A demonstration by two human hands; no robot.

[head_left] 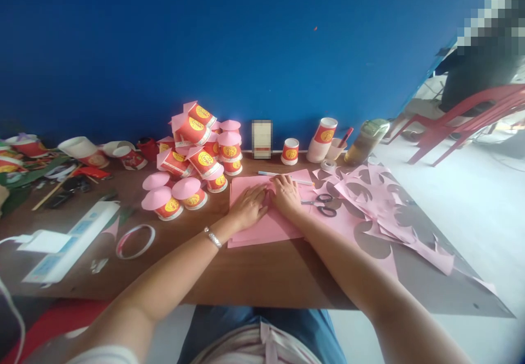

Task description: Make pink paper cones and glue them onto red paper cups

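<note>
Sheets of pink paper (250,235) lie stacked on the brown table in front of me. My left hand (249,206) rests on the paper with its fingers stretched out flat. Close beside it, my right hand (286,193) presses down on the same paper, fingers slightly bent and apart. Between the hands a bit of pink paper shows, but its shape is unclear. Black-handled scissors (327,211) lie just right of my right hand. A pale pen (266,174) lies beyond the fingers, near the paper's far edge.
Red paper cups with pink cone tops (203,161) are piled at left. Pink paper scraps (381,205) cover the right side. A power strip (77,238) and tape ring (135,242) lie left. Cups (290,151) and a jar (366,140) stand by the blue wall. A person sits far right.
</note>
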